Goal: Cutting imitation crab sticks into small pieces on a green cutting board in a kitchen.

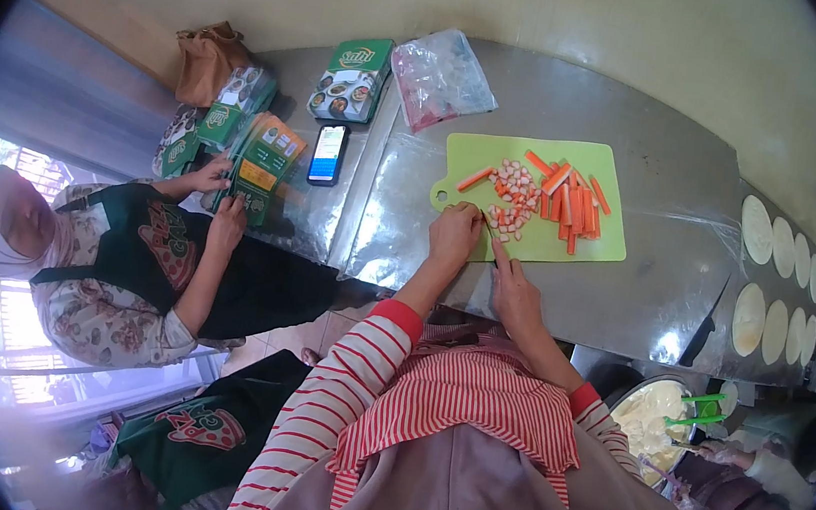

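Observation:
A light green plastic cutting board lies on the metal table before me. My right hand grips a knife, whose blade is mostly hidden by my fingers and points away from me. At the board's near left edge, my left hand has its fingers bunched together beside the blade; a crab stick under them is not plainly visible. Small chopped crab stick pieces are heaped just beyond the knife. Whole crab sticks are piled on the board's right half, and a single crab stick lies near the board's handle hole.
A second knife lies at the table's right, near rows of round flat doughs. Leftward are a phone, printed boxes and a plastic bag. A co-worker handles packaging; another person's gloved hands are at a bowl of cream.

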Available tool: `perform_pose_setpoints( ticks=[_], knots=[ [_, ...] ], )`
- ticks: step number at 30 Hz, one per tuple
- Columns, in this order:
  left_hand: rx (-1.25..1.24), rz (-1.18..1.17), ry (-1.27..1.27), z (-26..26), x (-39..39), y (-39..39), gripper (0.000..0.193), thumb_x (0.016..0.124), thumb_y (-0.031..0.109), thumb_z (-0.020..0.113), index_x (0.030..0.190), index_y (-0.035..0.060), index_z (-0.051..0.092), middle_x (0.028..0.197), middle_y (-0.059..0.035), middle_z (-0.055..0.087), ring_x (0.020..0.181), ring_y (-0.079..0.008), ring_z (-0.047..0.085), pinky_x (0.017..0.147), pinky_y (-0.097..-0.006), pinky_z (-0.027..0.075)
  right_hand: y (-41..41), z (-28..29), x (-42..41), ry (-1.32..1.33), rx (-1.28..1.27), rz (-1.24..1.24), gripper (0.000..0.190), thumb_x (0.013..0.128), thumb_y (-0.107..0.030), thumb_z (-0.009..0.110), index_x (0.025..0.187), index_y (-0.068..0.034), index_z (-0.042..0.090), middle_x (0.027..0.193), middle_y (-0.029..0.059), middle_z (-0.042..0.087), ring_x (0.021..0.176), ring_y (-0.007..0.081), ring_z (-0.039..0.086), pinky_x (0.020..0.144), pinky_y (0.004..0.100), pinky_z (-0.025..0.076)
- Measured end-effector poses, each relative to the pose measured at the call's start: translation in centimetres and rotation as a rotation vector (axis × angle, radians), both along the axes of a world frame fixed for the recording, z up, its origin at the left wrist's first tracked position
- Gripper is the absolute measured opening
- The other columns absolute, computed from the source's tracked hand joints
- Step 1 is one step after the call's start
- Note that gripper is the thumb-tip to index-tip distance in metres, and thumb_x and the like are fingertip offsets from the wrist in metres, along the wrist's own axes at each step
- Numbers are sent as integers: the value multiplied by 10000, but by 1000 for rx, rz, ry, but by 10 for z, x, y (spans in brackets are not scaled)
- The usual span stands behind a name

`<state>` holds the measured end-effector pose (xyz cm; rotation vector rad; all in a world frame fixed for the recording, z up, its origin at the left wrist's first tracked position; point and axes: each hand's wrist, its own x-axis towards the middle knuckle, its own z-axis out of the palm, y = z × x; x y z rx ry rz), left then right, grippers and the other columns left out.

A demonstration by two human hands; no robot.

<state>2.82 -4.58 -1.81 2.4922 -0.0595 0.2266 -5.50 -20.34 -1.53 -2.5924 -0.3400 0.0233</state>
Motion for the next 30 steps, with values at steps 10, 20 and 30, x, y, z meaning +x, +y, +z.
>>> perform_pose_setpoints(
  ticks=[10, 20, 30],
  knots=[
    [-40, 12, 34, -3, -2, 5, 93, 836, 159, 684, 877, 76, 688, 886, -74, 685, 830, -291, 668, 704, -401, 531, -16, 9, -21, 40, -21, 34, 597, 974, -153, 528, 1530, -186, 312, 963, 161, 568, 697, 377, 643, 571, 472, 545],
    [-2, 20, 9, -5, -3, -1, 74, 835, 144, 669, 864, 78, 650, 928, -78, 658, 855, -309, 660, 707, -424, 532, 0, -5, 0, -27, 73, 25, 596, 974, -162, 529, 1527, -175, 311, 1023, 172, 585, 711, 400, 643, 602, 488, 547],
    [-99, -6, 20, -8, -4, 5, 89, 836, 133, 685, 856, 56, 645, 904, -103, 652, 785, -323, 659, 686, -420, 525, -16, 10, -25, 61, 65, 24, 583, 968, -145, 542, 1513, -188, 338, 1020, 184, 600, 766, 402, 648, 645, 485, 544]
  ],
)
